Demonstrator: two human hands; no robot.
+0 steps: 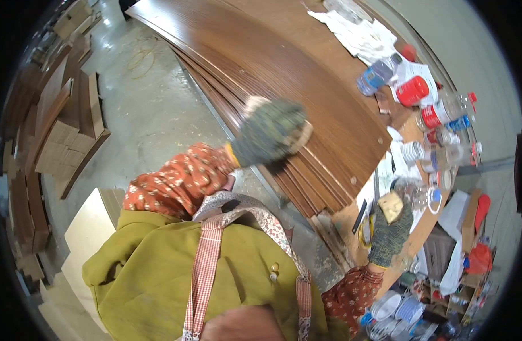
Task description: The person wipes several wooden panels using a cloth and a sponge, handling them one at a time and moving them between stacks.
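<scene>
My left hand (269, 132), in a dark green-grey knit glove, is over the near part of a stack of glossy brown wood-grain panels (284, 62). It is blurred by motion. Pale patches show at its fingers, and I cannot make out whether it holds anything. My right hand (390, 233), in a matching glove, is at the table's right side with its fingers closed around a small tan, block-like piece (391, 207). Beside that hand lie a yellow ring-shaped thing (364, 233) and a thin black tool (360, 215). A clear plastic bottle (414, 193) lies just beyond it.
Several bottles, a red-labelled one (434, 115) among them, a red jar (412, 91) and white papers (357, 35) line the table's right edge. Lower right is a cluttered shelf (451, 301). Stacked brown boards (62, 125) stand across the floor at left.
</scene>
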